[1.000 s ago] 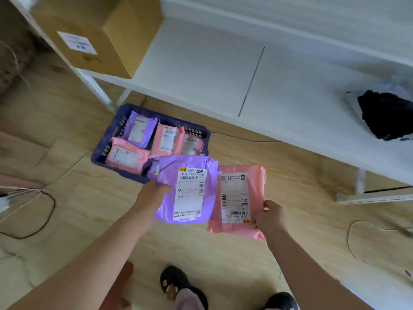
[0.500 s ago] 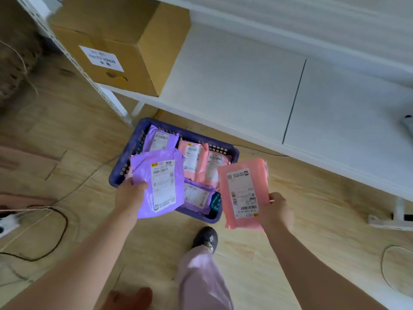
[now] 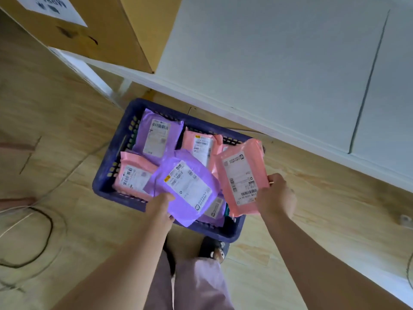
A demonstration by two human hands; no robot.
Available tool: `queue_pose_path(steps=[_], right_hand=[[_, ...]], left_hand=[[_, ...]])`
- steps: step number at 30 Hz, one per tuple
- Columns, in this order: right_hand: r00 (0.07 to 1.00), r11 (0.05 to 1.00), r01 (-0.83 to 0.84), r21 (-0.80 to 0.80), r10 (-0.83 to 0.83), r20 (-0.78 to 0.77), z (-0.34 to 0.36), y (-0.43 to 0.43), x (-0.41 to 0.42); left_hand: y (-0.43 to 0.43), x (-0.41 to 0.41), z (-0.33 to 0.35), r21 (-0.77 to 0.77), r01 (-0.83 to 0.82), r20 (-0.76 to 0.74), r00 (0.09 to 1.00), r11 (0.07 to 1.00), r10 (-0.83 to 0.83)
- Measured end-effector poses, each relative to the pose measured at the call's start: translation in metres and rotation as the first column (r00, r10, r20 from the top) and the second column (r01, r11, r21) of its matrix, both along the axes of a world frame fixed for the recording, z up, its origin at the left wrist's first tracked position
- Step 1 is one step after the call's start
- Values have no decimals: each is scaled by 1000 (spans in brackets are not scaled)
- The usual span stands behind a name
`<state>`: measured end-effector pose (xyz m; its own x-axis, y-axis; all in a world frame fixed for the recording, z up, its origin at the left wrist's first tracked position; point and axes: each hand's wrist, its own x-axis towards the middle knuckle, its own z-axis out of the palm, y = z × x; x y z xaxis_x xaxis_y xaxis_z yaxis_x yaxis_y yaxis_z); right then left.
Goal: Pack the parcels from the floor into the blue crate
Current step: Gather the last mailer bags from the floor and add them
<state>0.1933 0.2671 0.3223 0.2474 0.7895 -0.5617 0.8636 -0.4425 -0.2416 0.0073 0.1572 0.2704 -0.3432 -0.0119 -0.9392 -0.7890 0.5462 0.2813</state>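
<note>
Blue crate (image 3: 105, 186) — slotted walls, pink and purple parcels inside.

The pale wood-grain floor (image 3: 67, 121) carries the blue crate (image 3: 105, 191), which sits flat on the boards. To the left of the crate a black cable (image 3: 48, 227) loops over the floor beside a pale cord (image 3: 13, 222). Just in front of the crate stands a dark slipper (image 3: 212, 247). Behind the crate rises a white shelf (image 3: 257, 52), bearing a cardboard box (image 3: 107, 36) at its left end.
</note>
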Motion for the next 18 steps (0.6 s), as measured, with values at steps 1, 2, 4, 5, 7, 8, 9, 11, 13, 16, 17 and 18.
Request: queue_pose_path(steps=[1,2,4,5,7,8,9,11,13,16,17,18], right_hand=[[1000,1000,-1,9,1,-2,-8,1,-2],[1000,1000,-3,19,3,-2,-15,2,-3],[1000,999,-15,32,15,4,-26,3,-5],[1000,999,-24,39,23,4,-32,4,-5],[999,998,-35,44,35,4,-44,8,-5],[999,998,-35,46,34,5,-49,9,-6],[1000,999,-30,44,29,8,-54,11,-8],[1000,999,-20,40,19,15,-60,12,-12],[1000,998,-14,58,13,23,-63,13,-15],[1000,995,-11,101,9,14,-72,17,-23],[1000,994,1,109,-2,10,-77,19,-26],[1000,994,11,111,-12,5,-80,20,-27]], left_hand=[[0,2,-7,6,-50,42,998,999,50],[2,5,-17,-3,-82,77,994,997,82],[6,9,-36,-44,-114,141,983,993,119],[9,11,-41,-61,-112,175,977,992,121],[13,19,-52,-90,-51,250,965,995,72],[14,23,-56,-105,-2,276,961,994,31],[14,26,-58,-128,45,281,960,991,-7],[7,28,-67,-260,221,90,975,940,-205],[4,22,-66,-455,500,-253,721,737,-645],[16,4,-70,-520,751,-493,126,407,-861],[23,-3,-77,-502,810,-471,36,302,-881],[30,-8,-86,-466,860,-437,-22,206,-899]])
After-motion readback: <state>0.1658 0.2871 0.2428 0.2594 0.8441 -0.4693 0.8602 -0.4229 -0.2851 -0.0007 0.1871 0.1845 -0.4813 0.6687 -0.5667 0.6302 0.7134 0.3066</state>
